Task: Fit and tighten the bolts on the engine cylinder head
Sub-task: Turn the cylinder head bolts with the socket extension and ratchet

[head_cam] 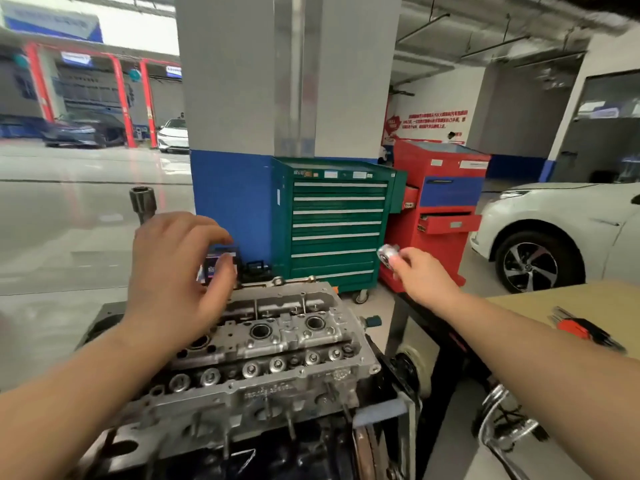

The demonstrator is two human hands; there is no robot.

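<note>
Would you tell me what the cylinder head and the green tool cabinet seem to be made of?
Cylinder head: probably cast aluminium, going by its dull silver-grey, slightly rough surface with brighter machined bores. Green tool cabinet: apparently painted sheet steel, with flat glossy drawer fronts and pale metal handle strips.

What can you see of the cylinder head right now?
The cylinder head is bare cast metal that looks like aluminium, silver-grey, lying level on top of the engine. Round dark bores run along its middle, a row of shiny round fittings along the near side. The left hand hovers over its far left end; whether it touches is unclear.
</note>
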